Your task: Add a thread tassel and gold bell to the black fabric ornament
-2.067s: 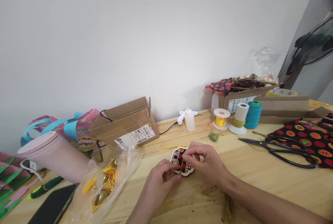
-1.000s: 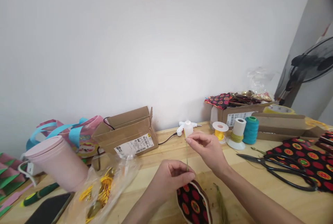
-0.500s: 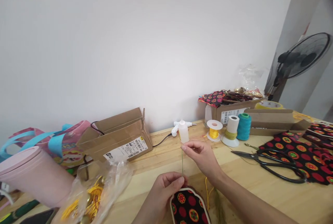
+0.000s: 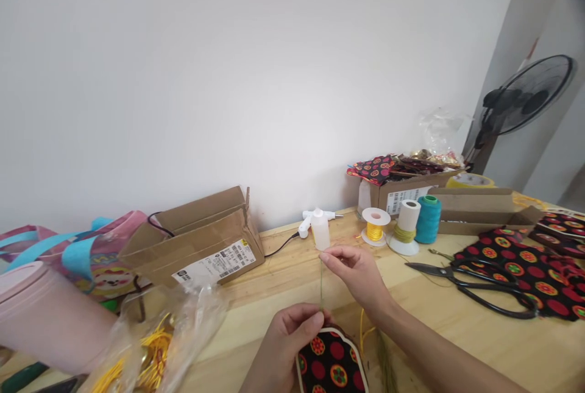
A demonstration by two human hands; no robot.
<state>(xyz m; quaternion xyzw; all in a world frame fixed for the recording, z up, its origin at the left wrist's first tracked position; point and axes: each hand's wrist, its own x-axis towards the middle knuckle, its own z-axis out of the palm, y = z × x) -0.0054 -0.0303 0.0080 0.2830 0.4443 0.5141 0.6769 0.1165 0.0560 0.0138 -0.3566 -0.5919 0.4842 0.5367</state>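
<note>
My left hand (image 4: 297, 338) is closed on the top edge of a black pouch (image 4: 336, 362) with red and orange flower dots and a cream border; its lower end runs out of view. A thin olive cord (image 4: 321, 283) rises straight from the pouch's top. Above, my right hand (image 4: 354, 271) pinches the cord's upper end between thumb and fingertips, just in front of a small white bottle (image 4: 320, 231). Beneath my right forearm lie a bundle of olive cords (image 4: 387, 362) and a loop of yellow cord (image 4: 364, 332).
Right: black scissors (image 4: 484, 286), patterned fabric (image 4: 512, 259), a yellow-cord spool (image 4: 375, 231), an olive-cord spool (image 4: 404, 237) and a teal thread cone (image 4: 428, 219). Left: a cardboard box (image 4: 201, 240), a pink tumbler (image 4: 50, 320) and a plastic bag (image 4: 183, 320) with yellow tassels. A fan (image 4: 525, 97) stands behind.
The camera view has shifted slightly, so the left-hand objects sit further left. Both hands keep their grips, with the cord still stretched between them.
</note>
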